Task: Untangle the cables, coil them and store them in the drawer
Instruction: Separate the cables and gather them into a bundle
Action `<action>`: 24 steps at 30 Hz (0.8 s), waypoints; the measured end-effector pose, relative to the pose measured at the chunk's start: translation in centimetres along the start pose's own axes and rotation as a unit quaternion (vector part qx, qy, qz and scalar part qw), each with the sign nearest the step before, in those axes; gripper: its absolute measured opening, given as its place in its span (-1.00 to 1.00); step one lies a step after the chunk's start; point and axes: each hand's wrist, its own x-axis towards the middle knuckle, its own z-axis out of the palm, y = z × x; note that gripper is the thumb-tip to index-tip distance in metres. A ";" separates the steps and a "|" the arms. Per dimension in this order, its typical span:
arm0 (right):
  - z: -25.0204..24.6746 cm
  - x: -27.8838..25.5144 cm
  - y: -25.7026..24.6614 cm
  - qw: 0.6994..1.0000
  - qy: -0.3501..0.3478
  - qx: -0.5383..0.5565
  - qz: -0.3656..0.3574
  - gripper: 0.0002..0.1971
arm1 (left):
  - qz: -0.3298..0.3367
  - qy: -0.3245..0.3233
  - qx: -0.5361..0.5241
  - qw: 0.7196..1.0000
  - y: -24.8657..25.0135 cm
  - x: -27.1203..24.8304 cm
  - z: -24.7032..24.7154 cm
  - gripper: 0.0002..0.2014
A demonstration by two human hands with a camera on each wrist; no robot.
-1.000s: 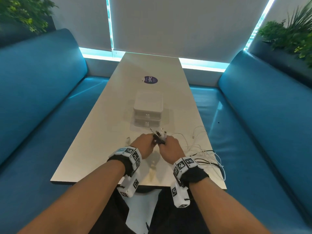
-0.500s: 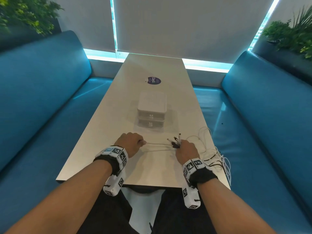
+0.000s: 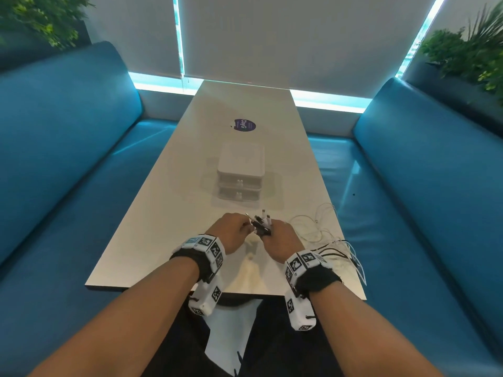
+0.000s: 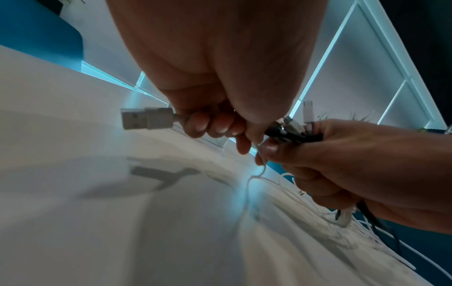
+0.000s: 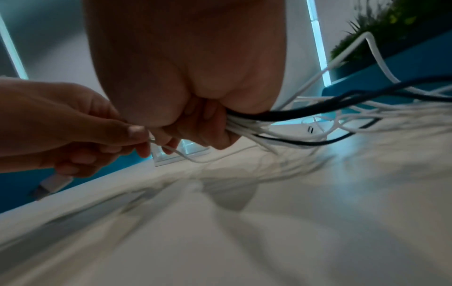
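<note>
My hands meet over the near part of the white table (image 3: 168, 213). My right hand (image 3: 280, 240) grips a bundle of white and black cables (image 5: 288, 123), their plug ends (image 3: 261, 221) sticking up from the fist. The loose lengths trail right into a tangle (image 3: 326, 235) by the table's right edge. My left hand (image 3: 231, 232) is curled round one thin white cable (image 4: 259, 170), its USB plug (image 4: 146, 118) poking out past the fingers. A white two-drawer box (image 3: 241, 172) stands beyond the hands, both drawers shut.
Blue benches (image 3: 60, 148) run along both sides of the table. A purple round sticker (image 3: 244, 125) lies past the drawer box. Plants (image 3: 473, 50) stand behind the bench backs. Some cables hang over the table's near right corner (image 3: 356, 268).
Half a second ago my left hand was out to the left with the white cable stretched between the hands. It has come back right and now sits against my right hand.
</note>
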 end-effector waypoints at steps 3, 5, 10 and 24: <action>-0.3 0.0 1.0 0.998 0.005 -0.052 0.029 -0.77 | -0.013 -0.017 0.015 1.000 -1.2 -0.3 -0.3 -0.79; -0.8 -0.1 2.1 0.994 0.016 -0.078 0.075 -0.75 | -0.008 -0.043 0.032 0.999 -1.8 -0.5 -0.5 -0.80; -1.9 -0.4 2.9 0.989 0.066 -0.083 0.102 -0.74 | 0.003 -0.059 0.065 0.996 -2.4 -0.2 -0.4 -0.75; -1.5 -0.2 -2.1 0.996 0.028 0.012 -0.081 -0.78 | 0.075 0.118 -0.150 0.979 2.2 -0.5 -1.7 -0.57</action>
